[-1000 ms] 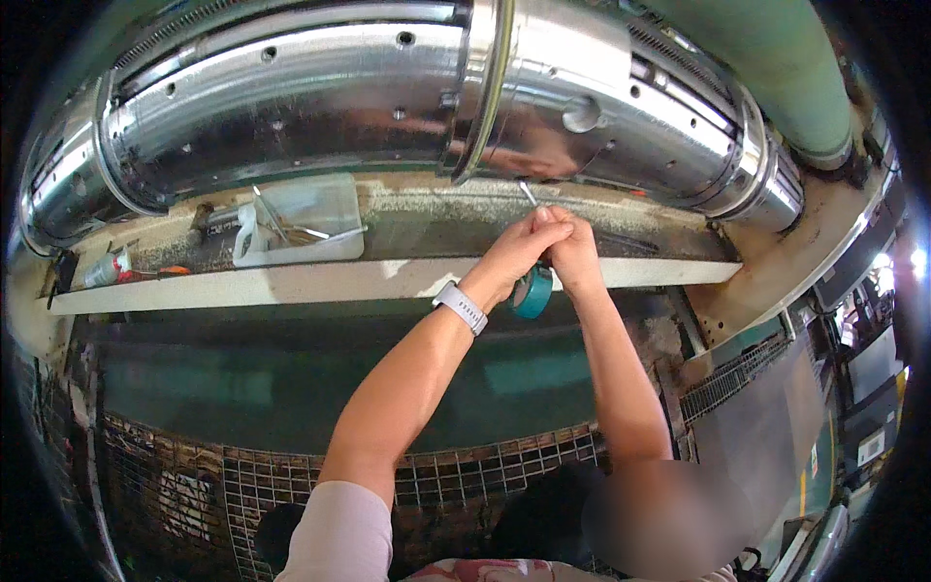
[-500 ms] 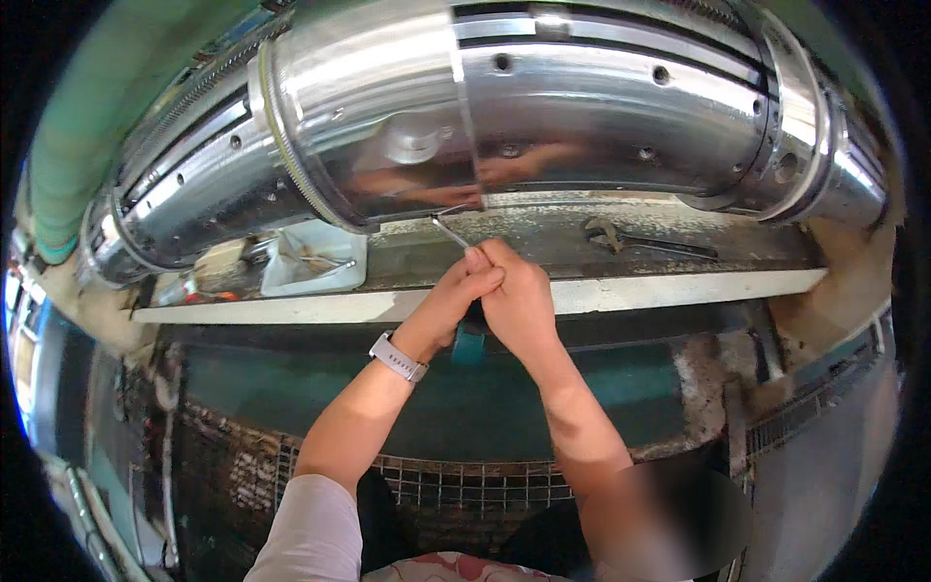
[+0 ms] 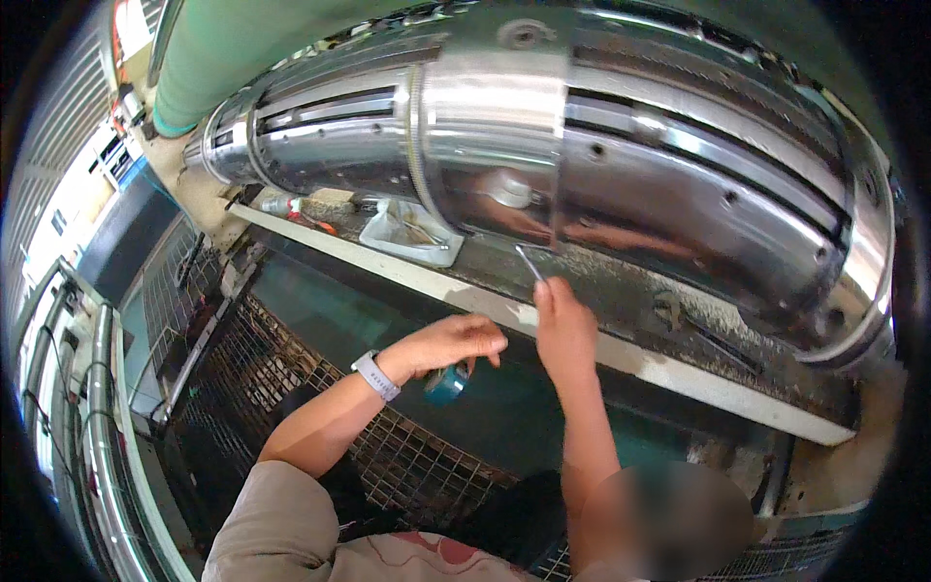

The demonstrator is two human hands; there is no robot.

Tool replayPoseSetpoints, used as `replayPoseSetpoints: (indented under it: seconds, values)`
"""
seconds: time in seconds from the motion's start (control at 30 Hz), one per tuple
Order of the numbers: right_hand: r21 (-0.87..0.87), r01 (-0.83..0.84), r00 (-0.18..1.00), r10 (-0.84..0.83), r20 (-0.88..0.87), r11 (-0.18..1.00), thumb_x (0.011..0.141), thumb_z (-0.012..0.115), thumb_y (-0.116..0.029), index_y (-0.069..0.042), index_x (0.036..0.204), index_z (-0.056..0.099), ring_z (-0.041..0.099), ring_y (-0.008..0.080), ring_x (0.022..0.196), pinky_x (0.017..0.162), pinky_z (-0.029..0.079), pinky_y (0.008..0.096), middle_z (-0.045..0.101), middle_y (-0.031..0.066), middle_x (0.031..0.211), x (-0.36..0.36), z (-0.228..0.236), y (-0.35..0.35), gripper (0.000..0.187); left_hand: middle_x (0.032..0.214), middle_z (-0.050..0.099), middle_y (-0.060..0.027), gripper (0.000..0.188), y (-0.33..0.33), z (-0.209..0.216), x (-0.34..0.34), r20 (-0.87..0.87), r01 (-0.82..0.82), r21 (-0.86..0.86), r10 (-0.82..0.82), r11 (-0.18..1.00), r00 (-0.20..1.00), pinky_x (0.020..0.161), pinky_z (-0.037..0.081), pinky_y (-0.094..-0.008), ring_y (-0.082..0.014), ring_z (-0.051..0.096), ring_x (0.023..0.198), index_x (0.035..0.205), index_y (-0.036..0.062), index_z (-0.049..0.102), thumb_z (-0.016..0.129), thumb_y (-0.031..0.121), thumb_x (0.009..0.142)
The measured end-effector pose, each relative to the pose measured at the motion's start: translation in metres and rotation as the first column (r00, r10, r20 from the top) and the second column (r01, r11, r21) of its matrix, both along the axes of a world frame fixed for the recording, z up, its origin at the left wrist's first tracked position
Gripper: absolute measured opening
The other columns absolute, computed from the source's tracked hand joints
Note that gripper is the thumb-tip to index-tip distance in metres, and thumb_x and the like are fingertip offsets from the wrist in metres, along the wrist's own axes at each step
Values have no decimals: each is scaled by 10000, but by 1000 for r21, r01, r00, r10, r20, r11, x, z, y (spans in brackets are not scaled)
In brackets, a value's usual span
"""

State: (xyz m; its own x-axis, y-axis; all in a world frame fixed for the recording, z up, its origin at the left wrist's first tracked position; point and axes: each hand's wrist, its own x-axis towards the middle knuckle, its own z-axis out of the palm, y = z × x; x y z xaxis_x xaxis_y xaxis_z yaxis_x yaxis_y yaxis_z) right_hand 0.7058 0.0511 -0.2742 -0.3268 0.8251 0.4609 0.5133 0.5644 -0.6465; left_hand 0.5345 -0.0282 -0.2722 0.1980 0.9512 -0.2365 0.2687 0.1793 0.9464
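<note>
My left hand [image 3: 441,345] is parting from my right, its half-curled fingers carrying a teal roll [image 3: 446,385], so my right hand [image 3: 568,330] alone is closing around the rod [image 3: 530,265], which is pointing toward the cylinder's [image 3: 495,145] underside; contact I cannot tell.

Can't see the near end of the slim silver metal tool [image 3: 529,262], it's buried in the right hand [image 3: 567,330]. Left of that grip, the left hand [image 3: 451,344] covers part of the round teal roll [image 3: 446,386]. Below the grip, a big brownish blur [image 3: 684,519] hides stuff. Up-left, the fat pale-green cylinder [image 3: 242,63] runs out of frame.
</note>
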Motion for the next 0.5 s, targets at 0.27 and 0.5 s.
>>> replayPoseSetpoints:
  seconds: [0.27, 0.5]
  values:
    - [-313, -499, 865, 441, -241, 808, 904, 484, -111, 4, 886, 563, 523, 212, 672, 626, 428, 303, 569, 90, 777, 24, 21, -20, 141, 795, 645, -49, 310, -4, -78, -92, -51, 218, 75, -215, 973, 975, 587, 456, -247, -97, 569, 696, 1018, 13, 559, 615, 280, 869]
    - [157, -349, 926, 366, -96, 924, 815, 543, 42, 23, 825, 547, 522, 206, 841, 766, 431, 301, 507, 118, 963, -162, 11, -81, 22, 723, 638, -44, 228, 9, -140, -248, 237, -91, 122, 60, 988, 970, 560, 437, -236, -100, 555, 630, 888, 28, 607, 592, 254, 864]
